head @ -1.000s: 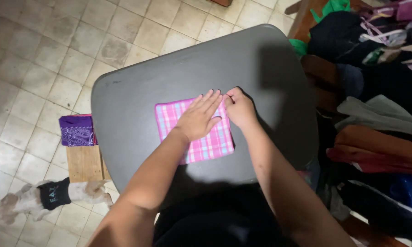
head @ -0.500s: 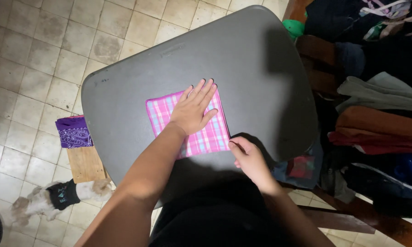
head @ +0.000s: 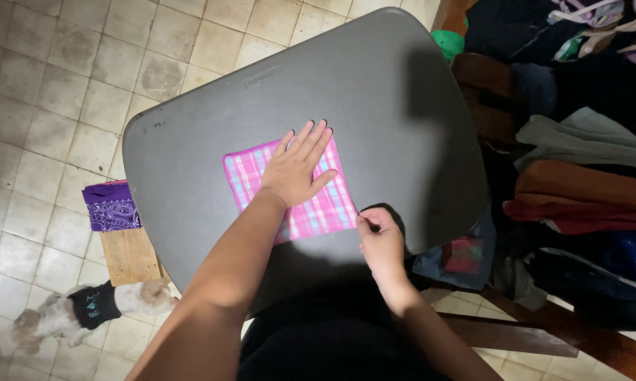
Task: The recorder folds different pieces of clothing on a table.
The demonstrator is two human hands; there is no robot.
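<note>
Cloth: pink plaid handkerchief (head: 311, 204), folded to a near square, lying flat near the middle of the dark grey table (head: 212, 120), its near edge close to the table's near edge.
Left hand (head: 294, 169): laid palm-down on the cloth, fingers straight and close together, pointing to the far edge; grips nothing, apparently pressing the fold flat so it does not shift.
Right hand (head: 379, 238): at the cloth's near right corner, fingers curled, thumb and forefinger pinched together at that corner; whether fabric is actually caught between them cannot be told.
Off the left edge: purple paisley cloth (head: 111, 207), folded, on a low wooden stool (head: 129, 255).
Floor: pale worn tiles (head: 43, 77); small dog (head: 85, 310) in a dark garment beside the stool.
Off the right edge: heaped clothing (head: 579, 162) in dark, grey, rust and red.
Labels and signs: none legible on the table.
</note>
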